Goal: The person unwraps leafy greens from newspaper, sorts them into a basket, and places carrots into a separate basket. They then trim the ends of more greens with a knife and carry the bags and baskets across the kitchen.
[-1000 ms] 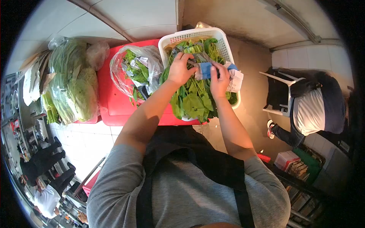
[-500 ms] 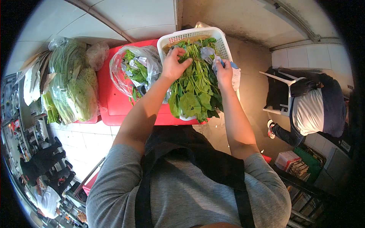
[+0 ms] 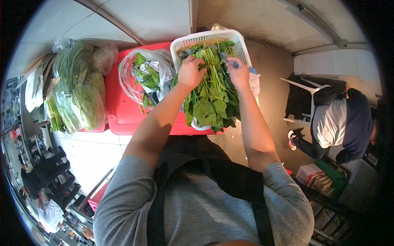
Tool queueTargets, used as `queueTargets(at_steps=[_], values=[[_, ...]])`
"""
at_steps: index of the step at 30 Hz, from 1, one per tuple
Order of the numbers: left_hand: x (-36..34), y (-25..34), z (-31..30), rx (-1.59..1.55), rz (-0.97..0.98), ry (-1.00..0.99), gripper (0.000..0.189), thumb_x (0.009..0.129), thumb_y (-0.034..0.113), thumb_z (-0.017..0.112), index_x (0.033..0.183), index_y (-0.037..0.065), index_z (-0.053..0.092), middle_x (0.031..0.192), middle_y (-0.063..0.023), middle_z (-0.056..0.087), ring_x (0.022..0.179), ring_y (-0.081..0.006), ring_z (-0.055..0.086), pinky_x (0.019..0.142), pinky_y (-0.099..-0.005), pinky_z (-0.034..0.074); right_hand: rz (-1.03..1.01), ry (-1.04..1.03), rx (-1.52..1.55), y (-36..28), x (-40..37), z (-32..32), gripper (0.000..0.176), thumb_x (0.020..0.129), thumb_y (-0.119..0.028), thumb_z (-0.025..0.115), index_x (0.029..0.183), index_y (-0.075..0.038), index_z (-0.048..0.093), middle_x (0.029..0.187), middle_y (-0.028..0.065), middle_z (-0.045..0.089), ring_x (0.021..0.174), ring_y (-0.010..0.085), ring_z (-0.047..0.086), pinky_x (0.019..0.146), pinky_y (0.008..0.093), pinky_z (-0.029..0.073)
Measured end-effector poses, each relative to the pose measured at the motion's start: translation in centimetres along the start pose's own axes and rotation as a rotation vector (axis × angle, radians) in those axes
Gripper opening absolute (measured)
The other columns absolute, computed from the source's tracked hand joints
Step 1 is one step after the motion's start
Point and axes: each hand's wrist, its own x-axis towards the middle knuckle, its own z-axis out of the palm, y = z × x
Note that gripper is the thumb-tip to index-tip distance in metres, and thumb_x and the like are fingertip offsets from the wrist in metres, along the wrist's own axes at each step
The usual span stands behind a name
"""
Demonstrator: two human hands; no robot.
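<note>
A large bundle of leafy greens [image 3: 211, 88] lies in a white perforated plastic basket [image 3: 242, 49], stems toward the far end and broad leaves hanging over the near edge. My left hand [image 3: 191, 71] rests at the bundle's left side, fingers and thumb curled against the stems. On the right side, my right hand [image 3: 239, 74] has bent fingers apart, pointing inward at the stems. Crumpled grey-blue paper [image 3: 223, 57] sits close to those fingertips. A dark band crosses the stems between the hands. Some fingertips are hidden by the leaves.
Left of the basket, a clear plastic bag [image 3: 127, 78] of greens sits on a red lid [image 3: 127, 121]. Further left are bagged long green vegetables [image 3: 78, 90]. At right stand a white chair [image 3: 314, 88] and a bending person [image 3: 332, 123]. More people [image 3: 51, 215] are at lower left.
My right hand has moved inward and no longer visibly pinches the blue-grey paper. My left hand has shifted slightly down and right along the stems. The person at right has bent further.
</note>
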Motion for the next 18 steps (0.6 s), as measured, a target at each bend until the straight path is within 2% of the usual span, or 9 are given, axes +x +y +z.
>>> queueTargets(at_steps=[4,5,8,9,10,12,16,17,18], values=[[0.0,0.0,0.2,-0.093,0.012,0.067,0.021,0.073,0.014,0.072,0.09,0.005,0.064,0.091,-0.0123,0.06,0.084,-0.0299,0.06,0.076,-0.0385,0.049,-0.418,0.046,-0.179,0.5,-0.8,0.9,0.036,0.075,-0.029,0.075,0.101,-0.006,0.066,0.084,0.0128,0.066,0.074,0.0221,0.063,0.068,0.0331,0.049],[-0.1,0.1,0.3,-0.118,-0.009,0.072,0.02,0.074,0.013,0.072,0.09,0.004,0.064,0.09,-0.0119,0.061,0.084,-0.0295,0.06,0.075,-0.0378,0.049,-0.447,0.048,-0.225,0.2,-1.2,1.1,0.037,0.075,-0.03,0.075,0.1,-0.004,0.065,0.083,0.013,0.067,0.074,0.0212,0.062,0.07,0.0324,0.049],[-0.9,1.6,-0.7,-0.274,-0.148,0.04,0.018,0.075,0.011,0.071,0.09,0.004,0.064,0.088,-0.0117,0.06,0.083,-0.0275,0.059,0.074,-0.0359,0.048,-0.103,0.06,0.004,2.3,-0.2,1.7,0.034,0.076,-0.028,0.075,0.098,-0.004,0.065,0.08,0.0121,0.066,0.071,0.02,0.062,0.069,0.0316,0.048],[-1.5,1.3,-0.7,-0.282,-0.059,0.118,0.018,0.076,0.009,0.07,0.091,0.004,0.063,0.087,-0.012,0.06,0.083,-0.0261,0.059,0.075,-0.034,0.048,-0.044,0.1,0.094,2.7,-0.1,1.7,0.03,0.077,-0.025,0.074,0.095,-0.003,0.065,0.076,0.0099,0.066,0.067,0.0161,0.059,0.065,0.0293,0.047],[-2.1,1.0,-0.7,-0.313,-0.094,0.132,0.017,0.076,0.009,0.07,0.091,0.005,0.062,0.087,-0.0125,0.06,0.083,-0.0281,0.059,0.074,-0.0355,0.048,-0.045,0.197,0.115,3.3,0.0,1.5,0.027,0.079,-0.023,0.072,0.094,-0.001,0.065,0.074,0.0071,0.065,0.065,0.0123,0.056,0.062,0.0274,0.046],[-3.3,0.3,-0.8,-0.378,-0.163,0.159,0.017,0.075,0.009,0.069,0.09,0.006,0.061,0.088,-0.0135,0.059,0.082,-0.0321,0.059,0.073,-0.0385,0.047,0.038,0.211,0.252,3.9,0.7,0.9,0.026,0.08,-0.021,0.071,0.094,0.001,0.065,0.074,0.0063,0.064,0.065,0.0117,0.056,0.062,0.0268,0.045],[-4.4,-0.8,-1.2,-0.352,-0.227,0.139,0.045,0.071,0.017,0.075,0.11,0.006,0.056,0.099,-0.0154,0.059,0.092,-0.0336,0.058,0.083,-0.0387,0.046,-0.031,0.156,0.212,3.0,0.8,0.3,0.025,0.084,-0.021,0.067,0.096,0.001,0.062,0.076,0.0068,0.064,0.068,0.012,0.056,0.063,0.0267,0.045],[-4.5,-0.8,-1.3,-0.295,-0.223,0.051,0.063,0.069,0.021,0.077,0.123,0.007,0.048,0.109,-0.0169,0.055,0.102,-0.0353,0.053,0.091,-0.0407,0.043,-0.03,0.126,0.202,3.3,1.1,0.5,0.025,0.085,-0.021,0.065,0.096,0.001,0.061,0.077,0.007,0.064,0.069,0.0119,0.056,0.064,0.0265,0.045],[-4.5,-0.3,-1.4,-0.233,-0.196,0.063,0.065,0.068,0.021,0.078,0.124,0.008,0.047,0.112,-0.0173,0.053,0.104,-0.0358,0.051,0.092,-0.0414,0.042,-0.028,0.095,0.191,3.2,1.3,0.7,0.025,0.086,-0.021,0.064,0.097,0.001,0.06,0.078,0.0071,0.064,0.07,0.0117,0.056,0.064,0.0263,0.045]])
